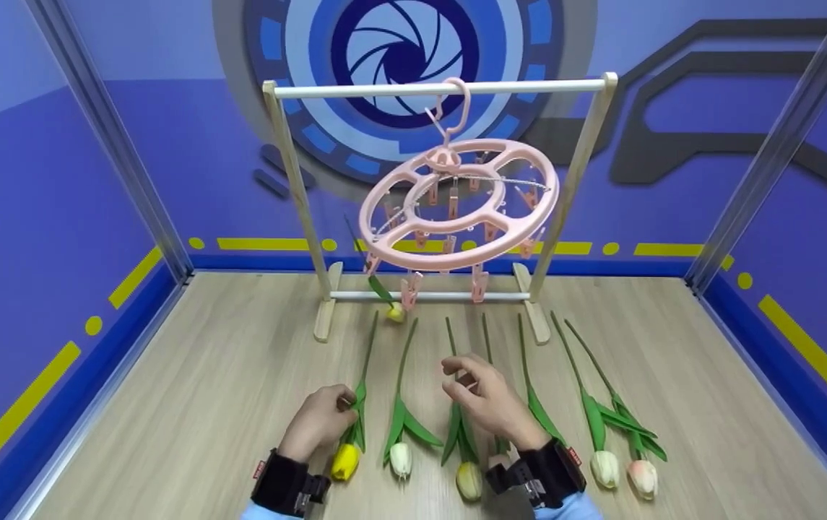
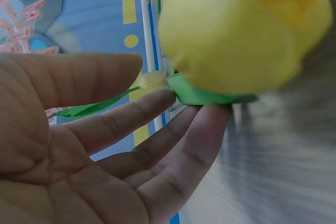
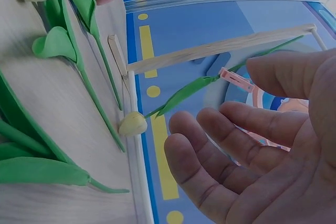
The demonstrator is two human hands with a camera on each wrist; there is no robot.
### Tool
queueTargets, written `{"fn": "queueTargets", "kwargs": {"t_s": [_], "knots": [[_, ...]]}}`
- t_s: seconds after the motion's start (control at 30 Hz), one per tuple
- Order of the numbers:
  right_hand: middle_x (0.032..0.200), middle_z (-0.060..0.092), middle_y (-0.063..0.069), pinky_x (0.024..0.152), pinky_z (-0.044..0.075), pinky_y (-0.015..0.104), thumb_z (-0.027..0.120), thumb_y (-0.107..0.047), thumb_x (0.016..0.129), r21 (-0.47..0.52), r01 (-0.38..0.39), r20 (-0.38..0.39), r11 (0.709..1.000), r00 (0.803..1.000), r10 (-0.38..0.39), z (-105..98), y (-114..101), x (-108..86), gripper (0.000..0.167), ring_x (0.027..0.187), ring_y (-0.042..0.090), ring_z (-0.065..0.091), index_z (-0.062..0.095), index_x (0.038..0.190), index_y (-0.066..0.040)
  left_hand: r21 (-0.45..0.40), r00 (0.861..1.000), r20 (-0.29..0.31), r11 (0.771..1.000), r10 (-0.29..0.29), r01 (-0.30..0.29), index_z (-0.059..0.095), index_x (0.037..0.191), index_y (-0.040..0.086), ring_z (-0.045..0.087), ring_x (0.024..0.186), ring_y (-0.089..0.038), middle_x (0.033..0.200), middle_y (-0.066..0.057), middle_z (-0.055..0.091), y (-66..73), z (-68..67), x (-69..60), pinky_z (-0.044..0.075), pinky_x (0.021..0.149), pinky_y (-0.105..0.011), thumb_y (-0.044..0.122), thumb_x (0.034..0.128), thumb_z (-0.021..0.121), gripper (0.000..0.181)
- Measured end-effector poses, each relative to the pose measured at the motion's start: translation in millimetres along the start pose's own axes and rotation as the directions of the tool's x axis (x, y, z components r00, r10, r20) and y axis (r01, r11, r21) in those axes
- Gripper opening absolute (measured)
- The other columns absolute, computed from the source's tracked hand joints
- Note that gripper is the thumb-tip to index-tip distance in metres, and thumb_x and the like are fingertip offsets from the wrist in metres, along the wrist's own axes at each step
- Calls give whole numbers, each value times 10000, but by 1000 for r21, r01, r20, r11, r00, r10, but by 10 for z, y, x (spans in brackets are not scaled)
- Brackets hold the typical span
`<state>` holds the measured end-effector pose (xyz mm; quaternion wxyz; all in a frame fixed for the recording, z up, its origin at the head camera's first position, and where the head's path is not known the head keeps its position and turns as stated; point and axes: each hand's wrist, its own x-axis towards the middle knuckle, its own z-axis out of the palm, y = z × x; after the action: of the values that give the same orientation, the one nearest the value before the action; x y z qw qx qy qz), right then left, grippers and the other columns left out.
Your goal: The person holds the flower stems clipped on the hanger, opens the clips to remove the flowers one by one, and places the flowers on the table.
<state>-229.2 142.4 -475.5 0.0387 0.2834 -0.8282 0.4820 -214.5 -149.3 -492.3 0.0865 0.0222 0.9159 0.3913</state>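
My left hand (image 1: 319,419) is at the stem and leaves of a yellow tulip (image 1: 346,462) lying on the table. In the left wrist view its fingertips touch or nearly touch a green leaf (image 2: 199,92) below the bloom, thumb held apart. My right hand (image 1: 492,401) hovers above the middle tulips, fingers loosely bent around nothing. Behind the hands, a pink round clip hanger (image 1: 449,261) hangs tilted. One of its left clips holds a tulip stem, and that yellowish bloom (image 1: 395,313) hangs head down, also visible as a pale bloom (image 3: 132,124) in the right wrist view.
A wooden rack with a white top bar (image 1: 355,91) carries the hanger. Several pink clips (image 1: 479,283) dangle from its ring. More tulips lie in a row, among them a white one (image 1: 401,459), a greenish one (image 1: 469,482) and a pinkish one (image 1: 643,479). Blue panels surround the table.
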Motion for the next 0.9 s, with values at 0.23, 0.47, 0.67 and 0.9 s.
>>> {"fn": "queueTargets", "kwargs": {"t_s": [0.23,0.47,0.67,0.9], "knots": [[1212,644,178,851,542,372,592,-154,1059,-26,-8,12,1000,1000,8,-53,-68,20,310,1002,312,654,631,1318,14,30,1000,3,1000,9,-9,690,1124,-3,637,928,-246,1010,-99,685,57,-25,-40,534,842,-475,55,943,690,190],[1213,645,158,848,551,380,599,-186,1061,-85,17,43,996,999,-13,-171,-156,113,303,1002,302,669,642,1307,-14,47,999,33,998,31,-32,684,1190,-8,642,1113,-361,1191,-188,686,199,-134,-94,514,940,-547,84,953,692,254],[1206,640,187,836,554,374,606,-149,1051,-113,52,66,992,997,-45,-313,-274,234,296,980,317,669,643,1298,11,67,996,9,994,90,-90,696,1194,3,654,1096,-367,1219,-211,684,355,-276,-124,531,906,-532,81,962,698,244],[1189,649,189,826,566,371,619,-114,1034,-140,96,83,986,993,-85,-445,-424,377,270,972,304,681,656,1270,13,74,992,-42,991,116,-113,684,1249,17,656,1117,-352,1249,-188,684,550,-485,-38,547,906,-512,91,979,668,280]]}}
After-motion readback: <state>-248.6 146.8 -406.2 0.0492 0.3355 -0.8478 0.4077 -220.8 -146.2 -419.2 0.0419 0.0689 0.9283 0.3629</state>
